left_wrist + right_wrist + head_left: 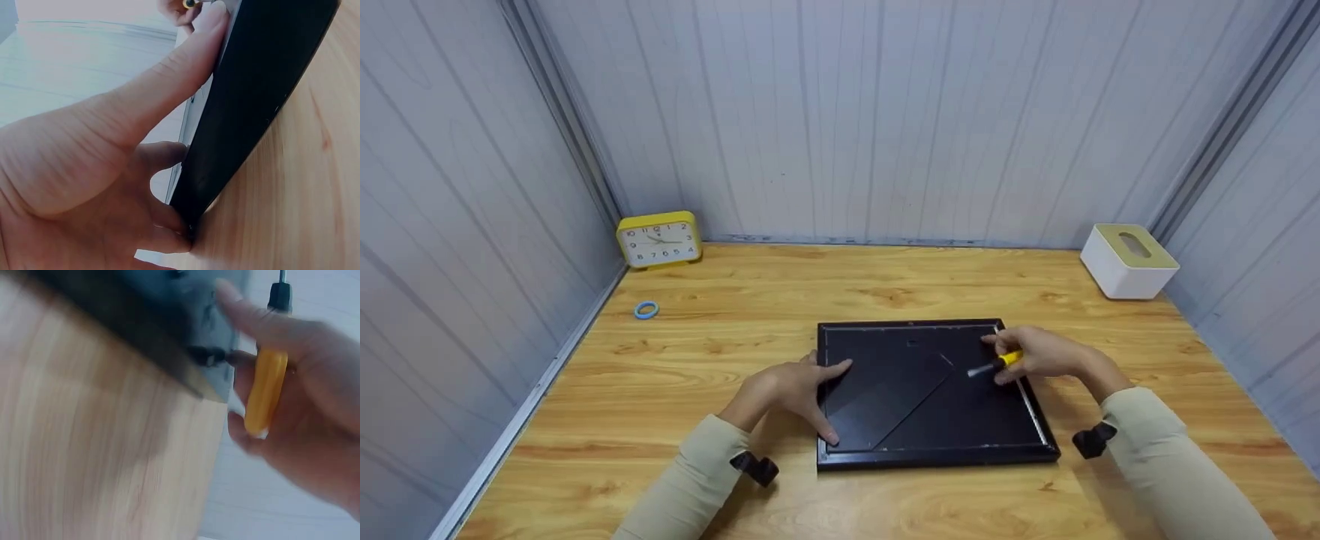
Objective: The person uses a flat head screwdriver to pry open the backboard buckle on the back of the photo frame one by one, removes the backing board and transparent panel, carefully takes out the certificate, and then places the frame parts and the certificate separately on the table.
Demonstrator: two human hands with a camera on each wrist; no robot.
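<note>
A black picture frame (922, 397) lies on the wooden table with its back up. My left hand (797, 390) rests at the frame's left edge, thumb and forefinger spread on top. In the left wrist view, the other fingers (169, 239) touch the frame's outer side near the table. My right hand (1039, 354) holds a screwdriver (1009, 359) with a yellow and black handle over the frame's right part. Its metal tip points left above the backing board. In the right wrist view, the yellow handle (266, 388) lies against the curled fingers, and the frame is blurred.
A yellow alarm clock (660, 240) stands at the back left of the table, with a small blue ring (646, 310) in front of it. A white tissue box (1130, 260) sits at the back right. Pale panel walls (840, 120) enclose the table.
</note>
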